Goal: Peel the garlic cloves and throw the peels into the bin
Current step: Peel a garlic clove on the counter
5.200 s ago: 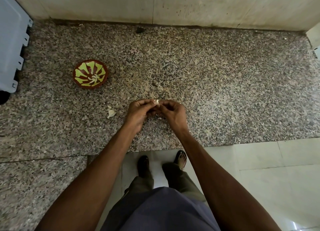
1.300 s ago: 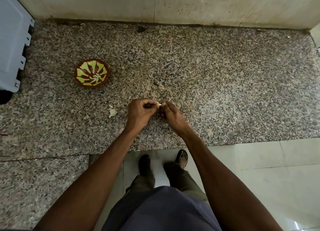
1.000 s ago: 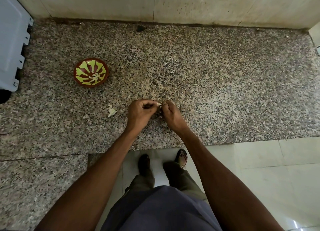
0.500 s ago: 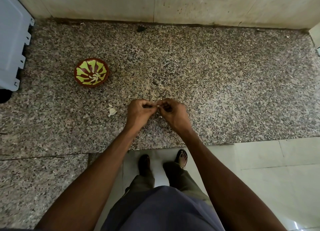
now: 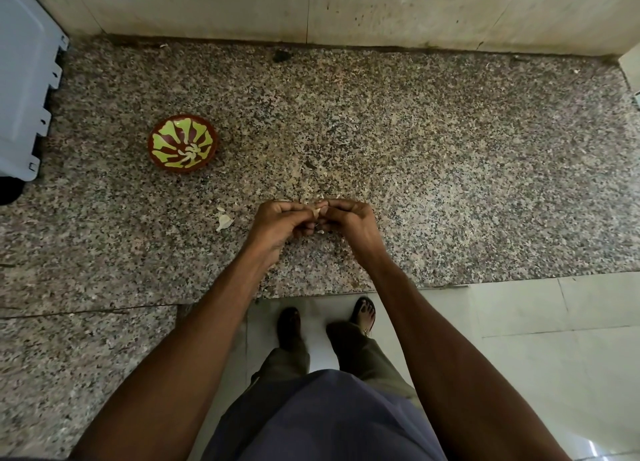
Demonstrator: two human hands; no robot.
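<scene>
Both forearms reach forward and converge; the left hand [image 5: 277,223] and right hand [image 5: 349,220] meet knuckle to knuckle, fingers curled, fingertips pinching a garlic clove [image 5: 316,212] between them

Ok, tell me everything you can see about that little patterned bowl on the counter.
The bowl is small, round and shallow, with a dark red-brown rim and a glossy inside painted with yellow-green petal shapes swirling out from a pale centre. It looks like glazed ceramic or painted clay. It sits upright on the speckled granite counter, far left of both hands, near a grey plastic crate. Nothing touches it; whether it holds anything is hard to tell.
</scene>
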